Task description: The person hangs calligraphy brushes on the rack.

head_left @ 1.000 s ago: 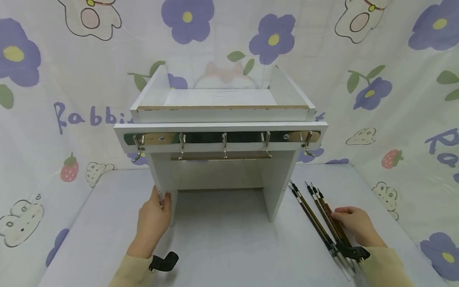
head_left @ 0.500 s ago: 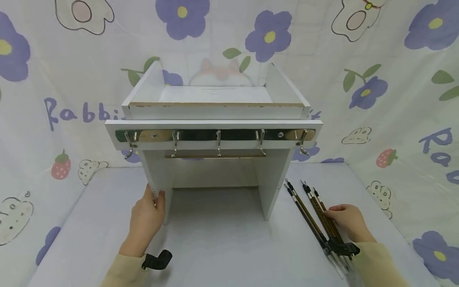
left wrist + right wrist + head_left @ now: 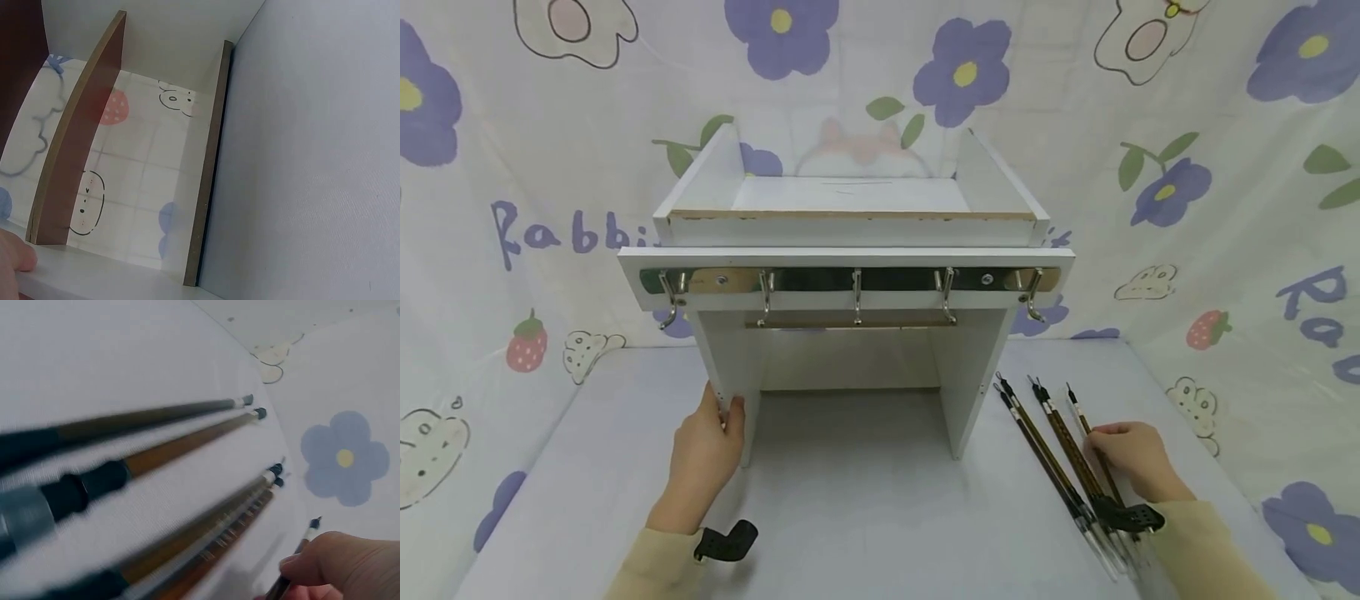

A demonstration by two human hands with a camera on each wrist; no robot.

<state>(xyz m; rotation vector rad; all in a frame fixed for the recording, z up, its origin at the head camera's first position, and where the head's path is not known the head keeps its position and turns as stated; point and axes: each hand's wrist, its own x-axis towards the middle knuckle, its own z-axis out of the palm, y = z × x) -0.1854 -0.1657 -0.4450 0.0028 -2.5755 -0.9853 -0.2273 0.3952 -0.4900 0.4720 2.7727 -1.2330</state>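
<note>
My left hand [image 3: 703, 454] grips the lower left side panel [image 3: 718, 354] of a white wooden rack, thumb on its front edge. In the left wrist view only a thumb tip [image 3: 24, 255] shows beside the panels. Off to the rack's right, my right hand [image 3: 1138, 458] pinches one slim brush [image 3: 1077, 408] by its handle, between thumb and fingers. A small loop tops that brush. In the right wrist view the held brush [image 3: 311, 531] stands apart from the others. Several more brushes [image 3: 1037, 437] with dark handles and clear caps lie beside it on the table.
Several metal hooks [image 3: 857, 296] line a shiny strip across the rack's front board [image 3: 850, 257]. An open tray [image 3: 850, 197] forms the rack's top. White table surface [image 3: 865, 517] spreads in front. Flower-printed cloth [image 3: 1150, 108] hangs behind and at both sides.
The pinched brush has come away from the bunch, shifting right with my right hand. My left hand keeps its grip on the panel. The head view has shifted slightly.
</note>
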